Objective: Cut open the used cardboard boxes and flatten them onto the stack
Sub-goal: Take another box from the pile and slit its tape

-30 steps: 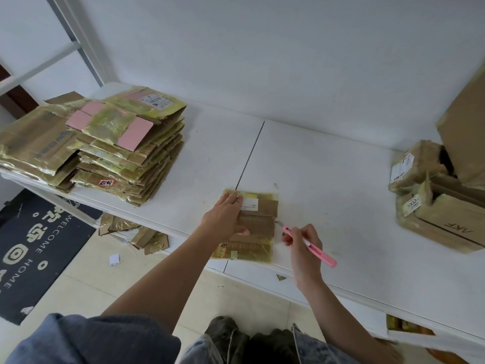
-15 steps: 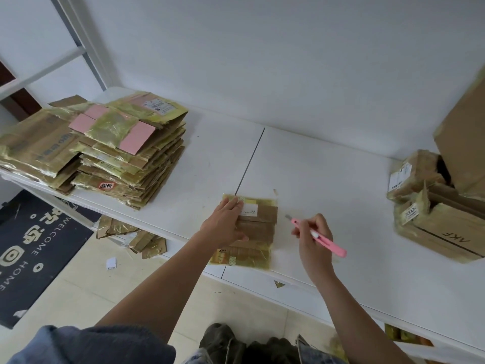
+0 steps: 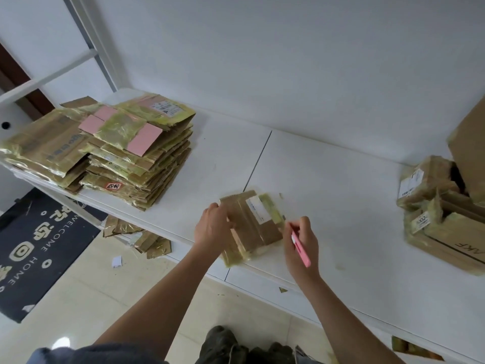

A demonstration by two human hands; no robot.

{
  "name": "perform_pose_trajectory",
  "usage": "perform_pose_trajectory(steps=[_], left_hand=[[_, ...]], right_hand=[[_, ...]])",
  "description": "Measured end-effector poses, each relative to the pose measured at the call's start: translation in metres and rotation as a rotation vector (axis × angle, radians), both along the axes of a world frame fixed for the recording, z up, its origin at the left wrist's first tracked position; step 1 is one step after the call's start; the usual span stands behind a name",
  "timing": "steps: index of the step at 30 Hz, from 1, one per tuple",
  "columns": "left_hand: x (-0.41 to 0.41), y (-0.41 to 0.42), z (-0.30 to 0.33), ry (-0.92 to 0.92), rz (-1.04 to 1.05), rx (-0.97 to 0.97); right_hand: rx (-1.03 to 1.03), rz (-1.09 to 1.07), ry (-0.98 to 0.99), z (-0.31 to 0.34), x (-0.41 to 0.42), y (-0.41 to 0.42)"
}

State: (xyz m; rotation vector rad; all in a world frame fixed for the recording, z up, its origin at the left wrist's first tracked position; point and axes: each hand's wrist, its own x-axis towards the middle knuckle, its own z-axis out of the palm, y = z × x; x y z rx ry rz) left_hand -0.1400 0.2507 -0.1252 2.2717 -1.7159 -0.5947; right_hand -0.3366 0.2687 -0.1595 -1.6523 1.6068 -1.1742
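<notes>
A small flattened cardboard box (image 3: 253, 227), taped in yellow with a white label, lies near the front edge of the white table (image 3: 328, 185). My left hand (image 3: 214, 225) grips its left side and has it turned at an angle. My right hand (image 3: 301, 240) holds a pink utility knife (image 3: 301, 249) just right of the box, its tip close to the box's right edge. The stack of flattened boxes (image 3: 136, 158) sits on the table's left end, a pink-sided one on top.
Several unopened and open brown boxes (image 3: 441, 222) pile up at the table's right end. Cardboard scraps (image 3: 147, 240) lie on the tiled floor under the table's left part, beside a dark welcome mat (image 3: 34, 253). A white wall runs behind the table.
My left hand has turned the small box clockwise and shifted to its left edge. My right hand with the knife has come back close to the box's right side.
</notes>
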Motion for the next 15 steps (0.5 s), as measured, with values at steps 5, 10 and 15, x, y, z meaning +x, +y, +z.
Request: perform_pose_trajectory(steps=[5,10,15], left_hand=[[-0.032,-0.010,0.006,-0.074,-0.017,0.082],[-0.066,-0.009,-0.006,-0.175,-0.093,0.243],[-0.035,-0.015,-0.005,-0.065,-0.560,0.222]], right_hand=[[0.129,0.097,-0.269,-0.003,-0.009,0.018],[0.076,-0.086,-0.318,0.004,-0.020,0.007],[0.077,-0.158,-0.393,0.010,-0.040,-0.005]])
